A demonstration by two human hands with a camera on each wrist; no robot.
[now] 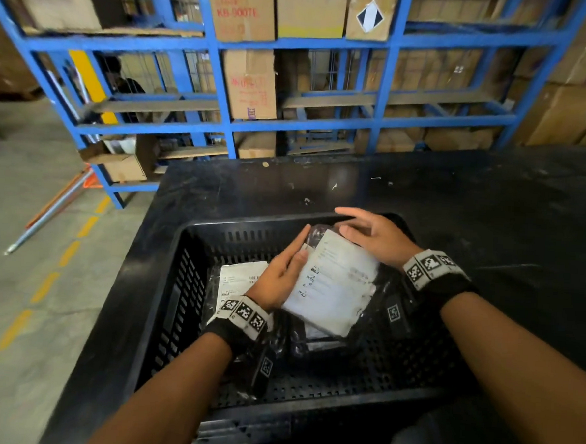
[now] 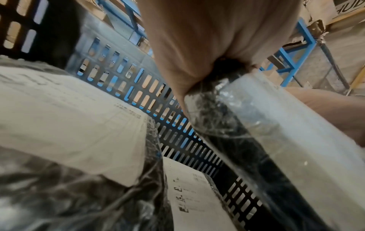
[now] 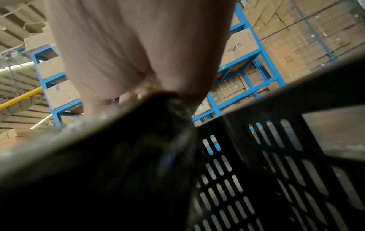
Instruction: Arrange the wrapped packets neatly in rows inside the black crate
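A black slotted crate [image 1: 164, 282] stands on a black table [image 1: 491, 206]. Both hands hold one plastic-wrapped packet [image 1: 335, 286] with a white label, tilted above the crate's middle. My left hand [image 1: 296, 253] grips its left edge, thumb on the label. My right hand [image 1: 356, 227] pinches its far right corner. In the left wrist view, my left hand [image 2: 197, 46] clasps that wrapped packet [image 2: 260, 125]. The right wrist view has my right hand [image 3: 138, 46] on the packet's dark underside [image 3: 98, 171]. Another labelled packet [image 1: 243, 280] lies at the crate's left, and a third [image 1: 315, 340] lies under the held one.
Blue steel racks [image 1: 221, 80] with cardboard boxes [image 1: 248, 82] stand behind the table. A person [image 1: 122, 81] is behind the rack at the left. The concrete floor [image 1: 26, 240] with a dashed yellow line runs along the table's left side. The crate's right floor [image 1: 395, 372] shows bare.
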